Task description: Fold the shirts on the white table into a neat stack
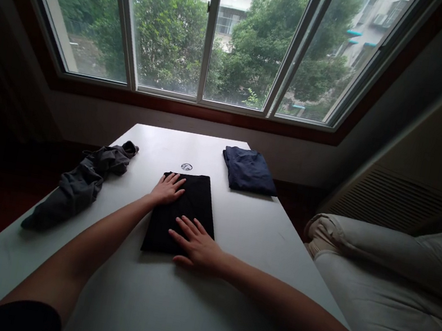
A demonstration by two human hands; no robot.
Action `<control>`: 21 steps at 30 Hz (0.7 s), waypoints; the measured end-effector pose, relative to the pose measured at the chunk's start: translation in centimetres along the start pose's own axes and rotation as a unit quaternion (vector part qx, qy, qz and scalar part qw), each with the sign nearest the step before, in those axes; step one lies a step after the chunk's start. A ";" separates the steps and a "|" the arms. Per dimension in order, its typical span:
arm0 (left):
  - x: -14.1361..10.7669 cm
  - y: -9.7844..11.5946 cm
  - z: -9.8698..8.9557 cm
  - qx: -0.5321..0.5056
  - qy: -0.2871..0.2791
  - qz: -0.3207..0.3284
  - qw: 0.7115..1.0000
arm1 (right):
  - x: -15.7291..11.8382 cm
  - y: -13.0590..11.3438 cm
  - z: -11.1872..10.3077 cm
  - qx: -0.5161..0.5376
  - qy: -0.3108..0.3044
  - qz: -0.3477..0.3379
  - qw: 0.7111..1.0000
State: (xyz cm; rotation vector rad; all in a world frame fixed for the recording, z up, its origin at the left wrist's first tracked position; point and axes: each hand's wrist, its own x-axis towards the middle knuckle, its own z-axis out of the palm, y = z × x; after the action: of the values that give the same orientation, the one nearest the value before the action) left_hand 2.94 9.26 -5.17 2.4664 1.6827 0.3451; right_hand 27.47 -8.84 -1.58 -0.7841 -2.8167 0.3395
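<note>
Black cloth (pixel 164 232): folded into a flat oblong near the middle of the white desk (pixel 284 245), directly beneath both hands; long axis running near to far, one short end toward the window (pixel 200 90).
Left hand (pixel 168 190): open, palm down, fingers spread, resting on the far left part of the black cloth; gripping nothing.
Right hand (pixel 203 247): also open and flat, fingers reaching leftward over the near right part, wrist just beyond the right edge; nearer to the near end than the left hand.
Grey garment (pixel 83 184): crumpled in a long heap by the left edge of the desk, stretching from near left to far right; nearer to the left hand.
Left forearm (pixel 92 240): slanting in from near left, lying between the grey garment and the near part of the black cloth.
Right forearm (pixel 271 291): crossing the near right of the desk.
Blue cloth (pixel 249 170): folded, at the far right edge, apart from the black cloth.
Round mark (pixel 186 167): just beyond the far end of the black cloth.
Sofa (pixel 388 309): pale, off to the right.
</note>
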 end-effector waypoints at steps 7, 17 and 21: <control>0.2 1.4 -0.7 -0.014 0.053 -0.025 0.998 | 2.4 3.6 -1.1 0.014 0.110 0.031 0.993; -7.4 4.9 -1.3 -0.001 0.011 0.091 0.996 | 1.5 6.0 -0.2 -0.030 0.112 0.146 0.982; -12.7 5.9 -3.7 -0.009 0.076 0.131 0.988 | -1.5 1.6 -0.5 -0.018 0.063 0.000 0.998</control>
State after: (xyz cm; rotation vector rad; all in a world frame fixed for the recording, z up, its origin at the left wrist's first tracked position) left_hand 2.88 -4.79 -1.62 2.7137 1.3940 0.5874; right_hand 29.62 -8.24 -1.71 -0.7829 -2.7125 0.2313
